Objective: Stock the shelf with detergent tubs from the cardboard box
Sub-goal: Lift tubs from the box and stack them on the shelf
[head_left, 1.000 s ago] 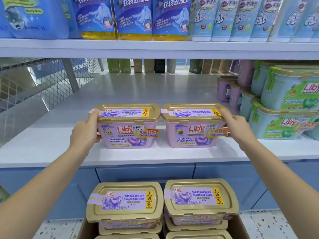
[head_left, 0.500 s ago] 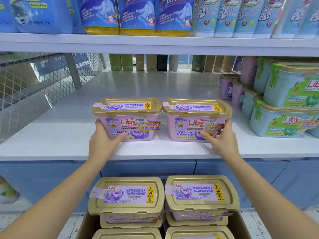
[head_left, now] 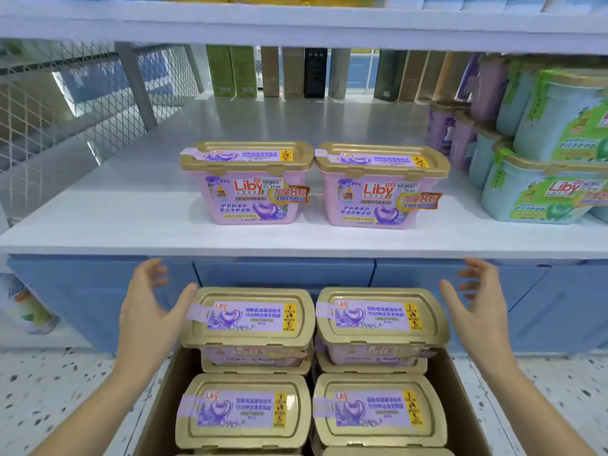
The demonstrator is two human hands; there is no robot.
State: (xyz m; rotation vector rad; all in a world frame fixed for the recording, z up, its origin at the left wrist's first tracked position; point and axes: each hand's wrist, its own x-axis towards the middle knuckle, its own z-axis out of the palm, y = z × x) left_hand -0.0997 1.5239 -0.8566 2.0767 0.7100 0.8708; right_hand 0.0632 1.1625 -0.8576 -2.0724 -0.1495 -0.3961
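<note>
The left hand [head_left: 148,312] and right hand [head_left: 478,312] are spread open, holding nothing. Between them, boxy gold-lidded pink tubs [head_left: 251,319] fill the brown cardboard box [head_left: 460,403]. Above, two tubs [head_left: 246,192] stand on the smooth white shelf [head_left: 98,218].

Two bare forearms [head_left: 108,399] end in a bare left hand [head_left: 148,319] and right hand [head_left: 478,315].

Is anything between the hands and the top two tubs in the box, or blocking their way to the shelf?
Nothing visible. The left hand and right hand flank the top tubs unobstructed. The shelf has free surface left of the two placed tubs.
</note>
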